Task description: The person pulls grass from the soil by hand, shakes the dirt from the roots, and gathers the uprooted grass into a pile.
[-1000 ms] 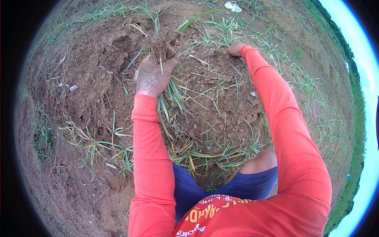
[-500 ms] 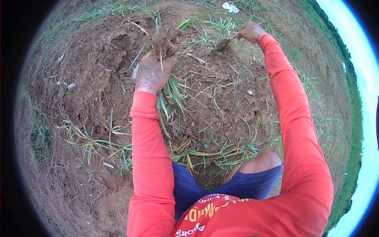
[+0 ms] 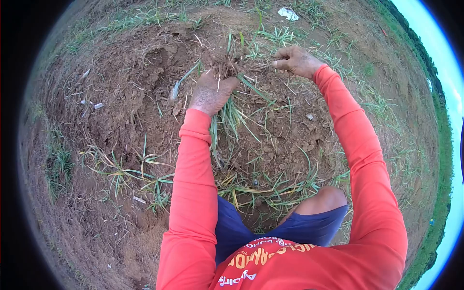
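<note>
My left hand [image 3: 212, 91], coated with dry soil, is closed around a clump of long-leaved grass [image 3: 229, 116]. Its green blades hang below my fist toward me, while brown roots with soil [image 3: 220, 60] stick out above my fingers. To the right, my right hand [image 3: 297, 62] is above the ground with its fingers curled and pressed toward the thumb. Whatever lies between those fingertips, if anything, is too small to make out. Loose brown soil [image 3: 285, 128] with scattered stalks lies beneath both hands.
Uprooted-looking grass plants [image 3: 130, 171] lie at the left, and more grass [image 3: 270, 188] lies in front of my knees. A white scrap [image 3: 288, 13] is at the far side. A pale plastic-like piece [image 3: 175, 91] lies left of my left hand.
My left hand has shifted right with the grass clump, closer to my right hand. My right hand has come slightly nearer to me and left, away from the dark soil lump it was at.
</note>
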Demonstrator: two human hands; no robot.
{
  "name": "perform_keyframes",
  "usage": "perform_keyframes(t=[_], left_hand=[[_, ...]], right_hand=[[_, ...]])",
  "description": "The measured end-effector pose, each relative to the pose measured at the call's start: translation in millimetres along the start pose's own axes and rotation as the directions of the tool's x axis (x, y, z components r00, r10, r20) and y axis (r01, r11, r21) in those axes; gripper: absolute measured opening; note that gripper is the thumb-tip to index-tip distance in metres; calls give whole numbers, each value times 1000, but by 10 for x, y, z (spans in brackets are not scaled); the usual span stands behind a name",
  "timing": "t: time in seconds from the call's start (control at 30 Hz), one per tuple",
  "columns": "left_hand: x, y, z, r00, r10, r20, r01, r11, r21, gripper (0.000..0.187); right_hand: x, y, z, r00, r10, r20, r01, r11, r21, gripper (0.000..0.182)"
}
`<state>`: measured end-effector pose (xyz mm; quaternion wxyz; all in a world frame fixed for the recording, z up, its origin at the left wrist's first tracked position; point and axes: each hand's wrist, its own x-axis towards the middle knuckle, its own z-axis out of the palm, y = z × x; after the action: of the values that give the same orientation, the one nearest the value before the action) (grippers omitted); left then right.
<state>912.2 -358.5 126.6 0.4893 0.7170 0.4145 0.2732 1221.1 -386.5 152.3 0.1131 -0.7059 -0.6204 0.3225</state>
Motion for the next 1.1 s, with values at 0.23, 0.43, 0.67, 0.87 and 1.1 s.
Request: perform_keyframes(t=[0.23,0.43,0.67,0.87,1.1], left_hand=[[180,-315,91,994,-77,-81,79,996,27,53],[288,-631,-199,955,-161,-248,153,987,-54,45],[259,-640,-366,955,-90,-283,68,994,-86,51],[260,-589,-413,961,-104,-255,59,982,-178,50],[348,-702,-412,954,-108,-278,68,986,-150,50]], right_hand=[[631,-129,120,987,-31,-160,53,990,129,53],[907,223,828,976,-21,-217,-64,923,-380,57],[526,511,562,980,-49,-193,20,988,-150,32],[569,753,345,943,64,-328,-39,996,83,33],[238,469,198,918,117,-380,307,396,865,24]])
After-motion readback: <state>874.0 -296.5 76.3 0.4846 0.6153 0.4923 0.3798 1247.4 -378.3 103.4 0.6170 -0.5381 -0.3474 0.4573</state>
